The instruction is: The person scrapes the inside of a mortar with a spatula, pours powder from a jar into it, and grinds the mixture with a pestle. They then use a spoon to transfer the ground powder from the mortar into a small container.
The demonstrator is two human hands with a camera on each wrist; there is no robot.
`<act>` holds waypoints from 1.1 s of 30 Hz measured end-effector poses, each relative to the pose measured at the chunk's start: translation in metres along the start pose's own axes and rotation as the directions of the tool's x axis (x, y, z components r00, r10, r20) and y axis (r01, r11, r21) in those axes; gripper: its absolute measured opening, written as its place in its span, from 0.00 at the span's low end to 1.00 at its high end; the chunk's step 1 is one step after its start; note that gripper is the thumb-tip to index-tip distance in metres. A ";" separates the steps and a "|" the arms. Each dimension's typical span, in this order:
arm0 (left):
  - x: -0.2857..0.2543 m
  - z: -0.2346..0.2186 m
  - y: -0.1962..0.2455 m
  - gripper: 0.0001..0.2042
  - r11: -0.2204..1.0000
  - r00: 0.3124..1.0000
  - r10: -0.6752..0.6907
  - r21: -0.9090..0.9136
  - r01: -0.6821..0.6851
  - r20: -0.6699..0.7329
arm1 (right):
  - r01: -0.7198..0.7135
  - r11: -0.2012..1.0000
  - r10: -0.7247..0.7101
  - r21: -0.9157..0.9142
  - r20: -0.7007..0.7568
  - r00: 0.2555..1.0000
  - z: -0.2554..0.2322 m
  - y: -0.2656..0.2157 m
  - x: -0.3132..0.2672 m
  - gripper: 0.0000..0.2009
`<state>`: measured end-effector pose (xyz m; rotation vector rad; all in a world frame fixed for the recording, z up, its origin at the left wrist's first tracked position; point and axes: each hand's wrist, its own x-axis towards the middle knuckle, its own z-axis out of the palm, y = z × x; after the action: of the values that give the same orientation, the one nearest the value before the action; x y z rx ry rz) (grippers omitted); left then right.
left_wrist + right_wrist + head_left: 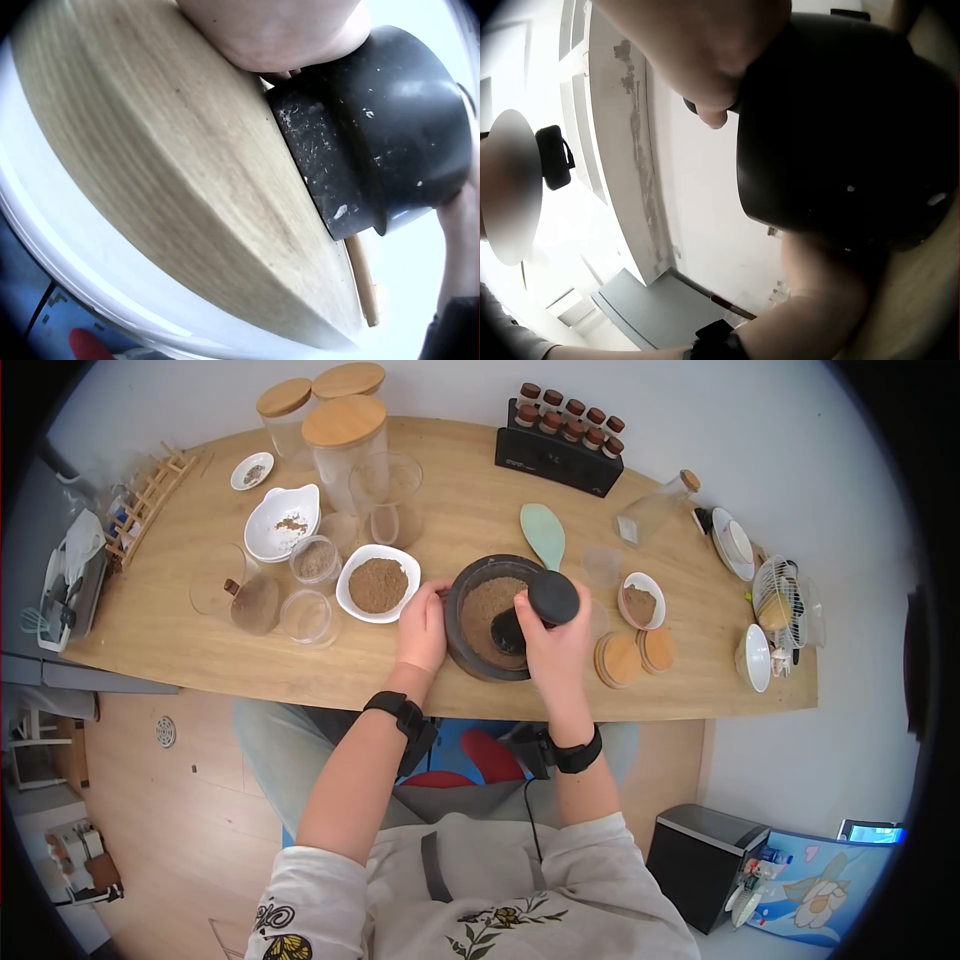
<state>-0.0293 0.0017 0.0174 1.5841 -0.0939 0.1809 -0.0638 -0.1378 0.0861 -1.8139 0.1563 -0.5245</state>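
Observation:
A dark mortar [462, 645] holding brown powder stands near the table's front edge; its black outside fills much of both wrist views [405, 127]. My left hand [424, 632] rests against the mortar's left side, its fingertips hidden behind the wall. With my right hand [556, 650] I grip a black pestle [553, 598], thumb and fingers round it below the wide knob. The pestle's lower end sits in the powder, tilted to the left. In the right wrist view the right hand [705, 45] is partly cut off.
A white bowl of brown powder [378, 586] stands left of the mortar, with glass jars [306, 617] beyond it. Behind lies a green spoon [543, 532]. To the right are a small bowl [642, 601] and wooden lids [620, 660]. A spice rack [558, 458] stands at the back.

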 end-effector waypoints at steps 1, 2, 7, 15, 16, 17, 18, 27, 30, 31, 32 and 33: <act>0.000 0.000 0.000 0.13 1.000 1.000 0.005 -0.001 -0.005 -0.002 | 0.005 1.000 -0.005 -0.020 0.000 1.000 0.001 0.000 -0.001 0.25; 0.001 0.000 0.000 0.13 1.000 1.000 0.004 -0.001 -0.004 -0.004 | 0.007 1.000 -0.007 0.025 -0.005 1.000 0.001 0.002 -0.001 0.25; 0.000 0.000 -0.003 0.13 1.000 1.000 0.007 0.015 -0.007 -0.009 | 0.018 1.000 -0.017 -0.018 0.053 0.998 -0.002 0.003 -0.001 0.26; -0.001 0.000 0.001 0.14 0.999 1.000 0.002 0.035 -0.001 -0.022 | -0.020 0.966 0.004 0.257 0.065 0.998 -0.010 0.000 0.000 0.25; 0.000 0.001 -0.001 0.14 1.000 1.000 0.001 0.030 -0.001 -0.019 | -0.069 0.976 0.041 0.209 0.136 0.990 -0.011 -0.001 0.001 0.24; 0.000 0.001 0.000 0.14 1.000 1.000 0.003 0.025 -0.002 -0.020 | -0.037 0.988 0.002 0.149 0.229 0.973 -0.012 -0.001 0.003 0.24; 0.000 0.001 0.000 0.14 1.000 1.000 0.002 0.022 -0.002 -0.020 | 0.008 0.993 -0.033 0.120 0.207 0.978 -0.012 0.002 0.001 0.24; -0.001 0.001 -0.008 0.14 0.999 1.000 0.006 0.053 -0.005 -0.021 | 0.061 0.997 -0.050 -0.043 0.227 0.973 -0.011 -0.001 0.000 0.26; 0.000 0.001 -0.015 0.15 0.997 0.999 0.010 0.071 -0.008 -0.033 | 0.047 0.999 -0.045 -0.008 0.122 0.992 -0.007 0.010 -0.003 0.24; 0.001 0.002 -0.018 0.15 0.997 0.999 0.014 0.075 -0.011 -0.045 | 0.038 0.996 -0.042 0.085 0.054 0.998 -0.006 0.011 -0.003 0.23; 0.002 0.001 -0.017 0.15 0.998 0.999 0.010 0.060 -0.008 -0.035 | 0.034 0.984 -0.033 0.177 -0.011 0.999 -0.006 0.008 -0.003 0.22; 0.002 0.001 -0.017 0.15 0.999 1.000 0.002 0.045 -0.001 -0.026 | 0.035 0.963 -0.015 0.266 -0.075 0.997 -0.006 0.005 -0.004 0.21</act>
<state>-0.0245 0.0008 0.0011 1.6261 -0.0715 0.2059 -0.0687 -0.1428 0.0819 -1.5358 0.1062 -0.6004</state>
